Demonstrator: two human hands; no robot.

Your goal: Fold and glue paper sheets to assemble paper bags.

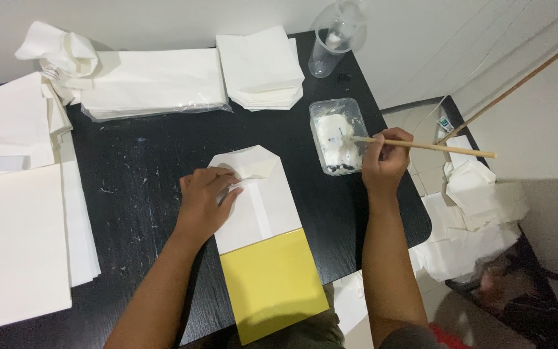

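Hands at work on a folded white paper bag (256, 200), on the black table (137, 174).
Left hand (205, 203) lies flat, fingers loose, pressing the bag; right hand (385, 158) grips a wooden stick (434, 147), its tip in the clear tub (338, 136) of white paste.

A black wooden table (137, 161) bears stacked white paper sheets (14, 245), folded white paper bags (263, 64), a clear plastic paste tub (338, 136), a clear plastic cup (330, 42), and a yellow-and-white folded paper piece (266, 258).
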